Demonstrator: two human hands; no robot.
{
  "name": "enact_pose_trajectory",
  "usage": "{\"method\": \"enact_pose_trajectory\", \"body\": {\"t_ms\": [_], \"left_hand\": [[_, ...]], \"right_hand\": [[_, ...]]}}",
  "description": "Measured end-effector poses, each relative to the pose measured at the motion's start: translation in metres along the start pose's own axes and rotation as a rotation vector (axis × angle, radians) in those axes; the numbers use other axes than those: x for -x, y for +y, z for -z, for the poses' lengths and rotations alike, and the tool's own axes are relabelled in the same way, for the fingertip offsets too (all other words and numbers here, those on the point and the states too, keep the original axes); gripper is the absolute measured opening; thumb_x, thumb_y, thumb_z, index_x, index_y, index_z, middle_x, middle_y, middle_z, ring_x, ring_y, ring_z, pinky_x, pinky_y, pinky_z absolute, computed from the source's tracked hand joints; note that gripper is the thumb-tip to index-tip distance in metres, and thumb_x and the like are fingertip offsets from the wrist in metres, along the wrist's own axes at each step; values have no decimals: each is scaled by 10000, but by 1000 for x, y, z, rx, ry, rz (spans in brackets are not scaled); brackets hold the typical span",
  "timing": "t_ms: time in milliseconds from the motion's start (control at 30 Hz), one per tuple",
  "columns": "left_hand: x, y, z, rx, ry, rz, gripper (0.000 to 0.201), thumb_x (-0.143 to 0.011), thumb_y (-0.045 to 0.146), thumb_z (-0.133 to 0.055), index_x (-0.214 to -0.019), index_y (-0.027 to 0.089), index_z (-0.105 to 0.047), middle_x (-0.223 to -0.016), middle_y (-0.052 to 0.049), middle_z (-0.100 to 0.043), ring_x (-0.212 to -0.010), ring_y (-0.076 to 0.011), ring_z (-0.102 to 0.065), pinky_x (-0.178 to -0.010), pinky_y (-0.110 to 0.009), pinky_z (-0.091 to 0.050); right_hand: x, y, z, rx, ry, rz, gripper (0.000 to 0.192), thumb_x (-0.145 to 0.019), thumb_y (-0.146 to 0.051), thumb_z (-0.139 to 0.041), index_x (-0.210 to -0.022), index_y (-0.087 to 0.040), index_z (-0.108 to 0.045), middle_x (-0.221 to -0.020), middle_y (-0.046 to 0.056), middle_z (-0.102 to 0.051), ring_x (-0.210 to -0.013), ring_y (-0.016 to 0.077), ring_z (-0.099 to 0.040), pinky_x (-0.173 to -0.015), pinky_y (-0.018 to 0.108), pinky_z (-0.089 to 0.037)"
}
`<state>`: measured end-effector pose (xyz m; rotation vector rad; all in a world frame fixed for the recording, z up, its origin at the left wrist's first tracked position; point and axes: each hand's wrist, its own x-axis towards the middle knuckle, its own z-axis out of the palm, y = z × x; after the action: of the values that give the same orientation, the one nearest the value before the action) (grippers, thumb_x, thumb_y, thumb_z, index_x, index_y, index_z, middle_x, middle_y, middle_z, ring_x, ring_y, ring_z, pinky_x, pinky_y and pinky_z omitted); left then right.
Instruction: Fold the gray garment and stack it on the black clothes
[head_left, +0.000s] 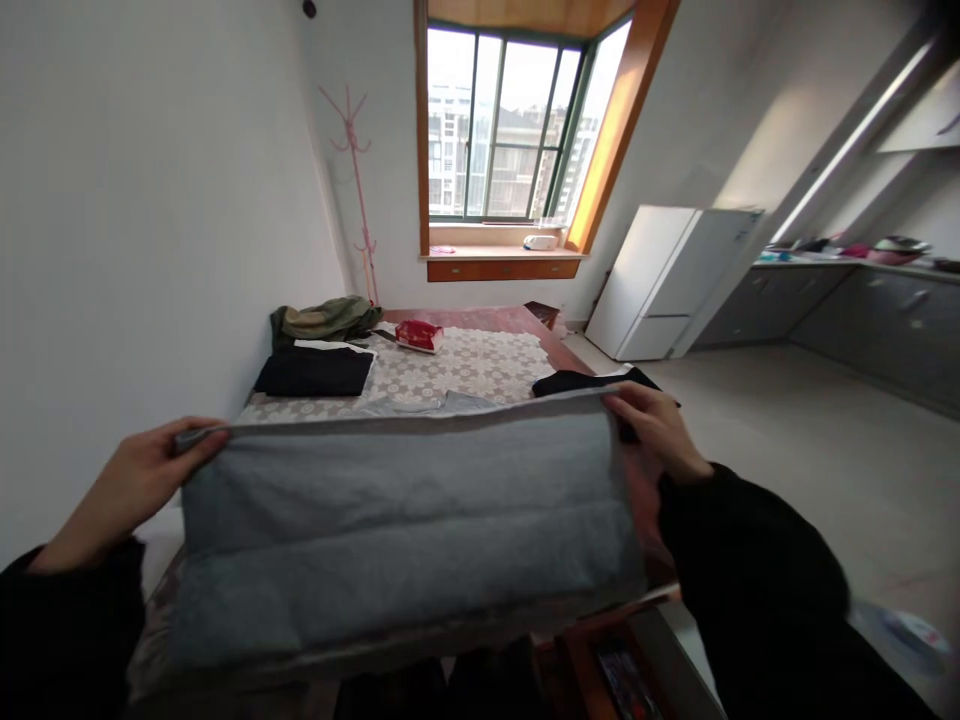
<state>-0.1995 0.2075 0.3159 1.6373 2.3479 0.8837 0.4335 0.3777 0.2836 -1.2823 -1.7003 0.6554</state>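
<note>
My hands are both taken up gripping the grey cloth, which spans the near bench. Beyond it, open lace surface runs down the middle. Obstacles: folded black garment far left, green bundle behind it, red packet centre-far, black garment just beside my right hand. The wall closes the left side; open floor lies to the right.

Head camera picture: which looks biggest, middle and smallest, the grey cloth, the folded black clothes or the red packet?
1. grey cloth, though it is nearest the camera
2. folded black clothes
3. red packet, farthest away
</note>
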Motion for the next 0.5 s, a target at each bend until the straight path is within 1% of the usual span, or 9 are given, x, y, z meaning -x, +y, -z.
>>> {"method": "enact_pose_trajectory", "body": {"t_ms": [33, 100, 133, 200, 300, 367, 433, 500], "left_hand": [[-18, 5, -6, 42, 22, -18, 682, -763, 766, -537, -1082, 193, -726, -830, 31, -751, -814, -185, -669, -758, -244, -531], [-55, 12, -27, 31, 2, -19, 610, -809, 634, -551, -1103, 127, -719, -845, 5, -742, -833, -184, -647, -790, -248, -507], [-72, 14, -40, 4, -7, -1, 571, -827, 581, -541, -1099, 111, -718, -829, -2, -734, -836, -188, -642, -808, -256, -503], [-100, 14, -69, -24, -17, 23, 458, -818, 475, -567, -1036, 110, -739, -781, -22, -724, -835, -207, -647, -807, -268, -504], [-120, 7, -108, -55, -8, 64, 309, -783, 370, -615, -939, 139, -749, -783, -54, -736, -854, -227, -661, -804, -280, -511], [-123, 3, -125, -69, 7, 94, 267, -784, 330, -621, -934, 142, -736, -852, -83, -754, -887, -236, -671, -827, -294, -518], [-119, 2, -133, -74, 27, 123, 332, -797, 308, -606, -1044, 109, -703, -1010, -132, -758, -938, -243, -681, -864, -312, -524], [-107, 3, -130, -67, 50, 135, 499, -812, 320, -586, -1245, 72, -608, -1241, -180, -698, -1038, -247, -675, -908, -323, -525]], "right_hand": [[-27, 4, -16, 83, -13, 20, 389, -861, -538, -633, -994, -181, -709, -864, 57, -721, -744, 202, -639, -623, 272, -492], [-72, 13, -47, 331, -43, -20, 366, -928, -456, -519, -1037, -157, -699, -902, 73, -737, -733, 193, -640, -633, 272, -489], [-89, 18, -62, 384, -48, -27, 327, -923, -405, -528, -1026, -151, -706, -914, 84, -744, -762, 199, -650, -667, 275, -493], [-109, 25, -88, 469, -54, -48, 238, -889, -328, -572, -957, -159, -724, -920, 93, -754, -833, 212, -664, -733, 280, -491], [-117, 33, -118, 548, -66, -84, 140, -845, -258, -619, -852, -172, -729, -894, 104, -758, -882, 237, -676, -772, 298, -478], [-115, 34, -129, 592, -64, -101, 133, -853, -233, -612, -877, -175, -729, -909, 114, -757, -909, 250, -682, -791, 311, -471], [-109, 33, -132, 618, -54, -96, 190, -872, -236, -603, -1011, -178, -719, -1002, 120, -753, -974, 252, -678, -828, 315, -465], [-99, 33, -125, 626, -66, -71, 282, -890, -265, -600, -1151, -189, -678, -1093, 107, -739, -1004, 231, -669, -847, 300, -461]]}}
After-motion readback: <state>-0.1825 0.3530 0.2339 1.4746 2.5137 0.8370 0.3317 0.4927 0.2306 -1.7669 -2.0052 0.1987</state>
